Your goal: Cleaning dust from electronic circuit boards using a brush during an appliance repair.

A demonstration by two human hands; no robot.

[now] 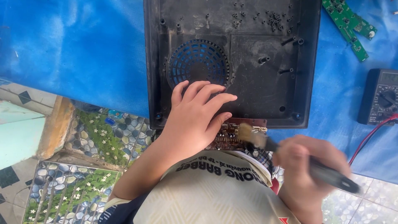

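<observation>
My left hand [195, 118] grips the left edge of a brown circuit board [232, 135], fingers spread over the near edge of a black plastic appliance casing [257, 87]. The casing lies open side up with a round fan grille [198, 62] in it. My right hand [304, 166] is closed around the black handle of a paintbrush [253, 136]. The brush's pale bristles rest on the board's top side and look blurred.
A blue cloth [83, 49] covers the work surface. A green circuit board [348, 25] lies at the top right. A black multimeter [379, 97] with a red lead [369, 137] sits at the right edge. Patterned floor tiles [83, 182] show below left.
</observation>
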